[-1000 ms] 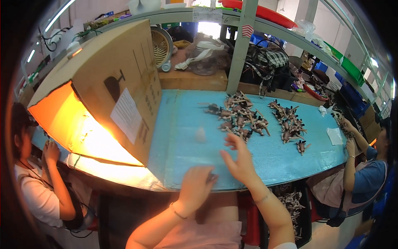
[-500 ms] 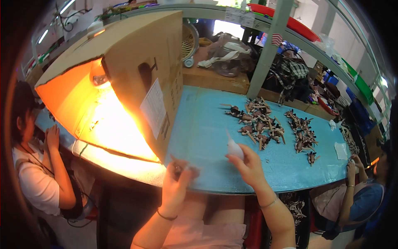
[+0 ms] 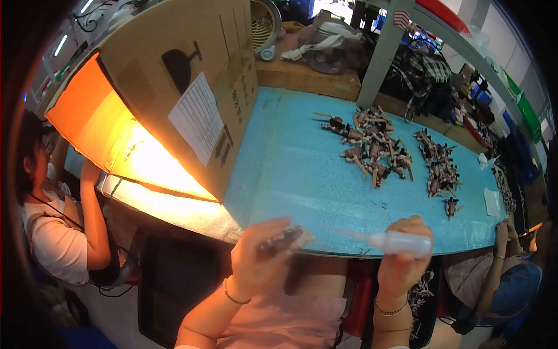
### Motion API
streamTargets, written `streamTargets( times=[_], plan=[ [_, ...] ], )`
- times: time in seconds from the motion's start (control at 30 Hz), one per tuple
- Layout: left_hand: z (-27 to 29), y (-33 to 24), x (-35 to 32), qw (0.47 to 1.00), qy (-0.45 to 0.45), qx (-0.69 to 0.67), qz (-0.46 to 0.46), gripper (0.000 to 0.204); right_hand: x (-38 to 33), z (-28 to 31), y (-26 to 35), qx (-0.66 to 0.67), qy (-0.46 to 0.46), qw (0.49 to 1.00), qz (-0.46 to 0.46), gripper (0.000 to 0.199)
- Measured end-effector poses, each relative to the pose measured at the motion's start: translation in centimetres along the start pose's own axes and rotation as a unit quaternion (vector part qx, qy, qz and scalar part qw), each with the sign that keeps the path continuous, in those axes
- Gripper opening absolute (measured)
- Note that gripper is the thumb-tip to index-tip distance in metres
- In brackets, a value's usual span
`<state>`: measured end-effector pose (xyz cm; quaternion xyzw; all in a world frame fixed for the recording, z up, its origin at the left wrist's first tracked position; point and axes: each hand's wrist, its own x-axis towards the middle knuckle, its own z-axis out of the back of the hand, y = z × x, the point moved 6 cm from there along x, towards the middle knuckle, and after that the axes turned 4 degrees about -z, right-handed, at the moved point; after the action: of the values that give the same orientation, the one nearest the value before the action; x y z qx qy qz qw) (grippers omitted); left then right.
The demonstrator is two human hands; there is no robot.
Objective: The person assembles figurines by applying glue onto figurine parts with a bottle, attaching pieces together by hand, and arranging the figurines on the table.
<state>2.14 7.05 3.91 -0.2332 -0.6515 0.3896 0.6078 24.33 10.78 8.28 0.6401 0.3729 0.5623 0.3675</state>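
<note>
My left hand grips a small dark brown part above the near edge of the blue table. A small white squeeze bottle lies sideways in my right hand, its thin nozzle pointing left at the part. Both hands hover over my lap, just in front of the table edge. Two heaps of similar brown parts with thin sticks lie further out on the blue top, one heap in the middle and another heap to its right.
A big cardboard box stands on its side at the left, lit orange inside. One person sits at the left, another person at the right. Behind the table are a wooden ledge, a fan, a green post and cluttered shelves.
Both hands have drawn back from the heaps to the near table edge. My right hand now holds the white bottle sideways, and my left holds a dark part up to its nozzle.
</note>
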Motion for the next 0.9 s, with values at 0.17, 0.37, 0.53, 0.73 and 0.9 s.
streamTargets(
  times=[0.17,0.37,0.53,0.73,0.9],
  plan=[
    [0.1,-2.5,0.3,0.953,0.052,0.237,-0.181,0.042,-2.1,0.5,4.3,-0.107,0.016,0.975,0.193,0.052],
    [0.0,-2.8,0.0,0.947,0.048,0.250,-0.194,0.042,-2.8,-0.9,5.2,-0.180,0.097,0.951,0.233,0.048],
    [0.1,-3.0,-0.1,0.947,0.051,0.248,-0.196,0.042,-2.6,-1.4,5.1,-0.192,0.131,0.945,0.230,0.049],
    [0.1,-3.4,-0.1,0.948,0.049,0.246,-0.198,0.045,-2.7,-1.8,5.2,-0.196,0.119,0.947,0.227,0.050],
    [0.4,-3.4,-0.3,0.944,0.007,0.238,-0.229,0.049,-2.9,-1.8,5.2,-0.190,0.128,0.948,0.219,0.050]
  ],
)
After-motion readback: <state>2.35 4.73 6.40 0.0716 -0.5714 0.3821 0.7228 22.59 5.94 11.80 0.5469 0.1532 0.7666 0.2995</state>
